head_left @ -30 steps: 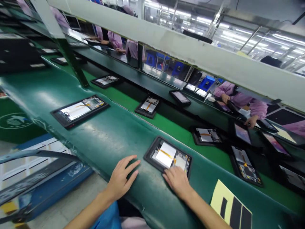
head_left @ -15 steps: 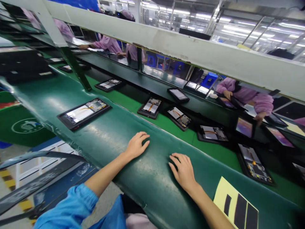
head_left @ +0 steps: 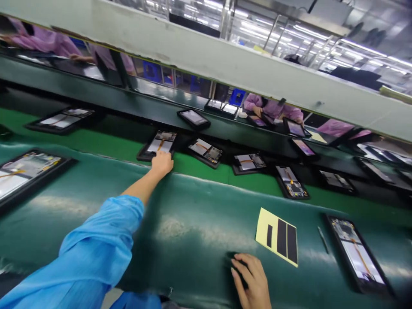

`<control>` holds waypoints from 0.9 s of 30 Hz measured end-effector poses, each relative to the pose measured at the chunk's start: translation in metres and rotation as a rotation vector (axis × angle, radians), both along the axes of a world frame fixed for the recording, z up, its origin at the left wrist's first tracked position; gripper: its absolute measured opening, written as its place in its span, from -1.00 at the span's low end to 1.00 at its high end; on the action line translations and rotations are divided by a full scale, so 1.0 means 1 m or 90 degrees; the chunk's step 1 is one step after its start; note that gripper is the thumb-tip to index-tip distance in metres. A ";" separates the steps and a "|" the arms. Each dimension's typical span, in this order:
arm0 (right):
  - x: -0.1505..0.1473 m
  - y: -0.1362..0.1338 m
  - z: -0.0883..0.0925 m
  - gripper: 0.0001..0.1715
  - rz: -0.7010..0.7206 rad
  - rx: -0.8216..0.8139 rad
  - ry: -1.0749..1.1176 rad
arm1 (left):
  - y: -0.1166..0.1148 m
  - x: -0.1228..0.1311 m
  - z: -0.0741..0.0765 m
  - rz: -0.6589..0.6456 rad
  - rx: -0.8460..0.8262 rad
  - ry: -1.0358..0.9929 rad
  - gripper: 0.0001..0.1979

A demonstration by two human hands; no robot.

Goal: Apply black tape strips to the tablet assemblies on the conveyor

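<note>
Black-edged tablet (head_left: pixel 160 143), internals exposed, lying askew on green belt (head_left: pixel 182 165)

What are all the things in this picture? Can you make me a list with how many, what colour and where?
Worktop: one, dark green, in front
Strip: one, bright green, beyond the worktop
Opened tablets: at least eight, black with pale insides, two on the worktop, others along the strip
Screen-up tablets: several, black-edged, far side
Card: one, yellow with black strips, on the worktop
Thin stick: one, pale, right of the card
Beam: one, whitish, across the upper part
Stools: a few, blue, behind
Co-workers' sleeves: several, pink, opposite
Sleeve: one, blue, left arm
Hands: two, bare; left at a tablet's near edge, right low over the worktop
</note>
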State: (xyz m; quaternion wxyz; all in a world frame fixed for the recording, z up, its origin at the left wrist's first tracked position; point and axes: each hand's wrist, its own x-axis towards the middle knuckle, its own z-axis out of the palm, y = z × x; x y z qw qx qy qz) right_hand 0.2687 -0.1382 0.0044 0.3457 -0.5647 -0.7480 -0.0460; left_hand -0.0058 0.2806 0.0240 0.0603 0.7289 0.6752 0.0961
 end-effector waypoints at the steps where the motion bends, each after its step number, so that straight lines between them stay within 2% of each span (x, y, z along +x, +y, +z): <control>1: 0.001 -0.001 0.001 -0.78 -0.006 -0.001 0.007 | 0.001 -0.003 0.002 -0.003 -0.005 0.005 -0.74; 5: 0.004 0.000 0.004 -0.77 0.000 -0.007 0.037 | -0.009 -0.034 0.020 -0.019 0.018 0.002 -0.81; 7: 0.004 0.004 0.006 -0.76 0.010 -0.011 0.050 | -0.027 -0.056 0.031 -0.044 0.044 -0.014 -0.79; 9: 0.002 0.010 0.009 -0.76 0.022 -0.017 0.062 | -0.055 -0.075 0.037 -0.064 0.069 -0.036 -0.78; 11: -0.001 0.016 0.012 -0.75 0.037 -0.017 0.073 | -0.092 -0.089 0.035 -0.125 0.074 -0.068 -0.77; 13: -0.005 0.021 0.016 -0.74 0.052 -0.009 0.081 | -0.134 -0.098 0.024 -0.208 0.087 -0.110 -0.78; 15: -0.007 0.026 0.020 -0.73 0.063 -0.002 0.083 | -0.175 -0.103 0.007 -0.360 0.164 -0.211 -0.88; 17: -0.008 0.028 0.024 -0.75 0.071 -0.004 0.082 | -0.211 -0.103 -0.008 -0.447 0.150 -0.249 -0.95; 20: -0.008 0.031 0.029 -0.77 0.082 -0.005 0.075 | -0.248 -0.090 -0.021 -0.551 0.116 -0.276 -0.85; 24: -0.011 0.037 0.034 -0.72 0.107 -0.020 0.052 | -0.272 -0.055 -0.021 -0.677 0.041 -0.252 -0.79; 27: -0.021 0.046 0.035 -0.74 0.139 -0.040 0.004 | -0.283 -0.035 -0.021 -0.718 -0.001 -0.230 -0.77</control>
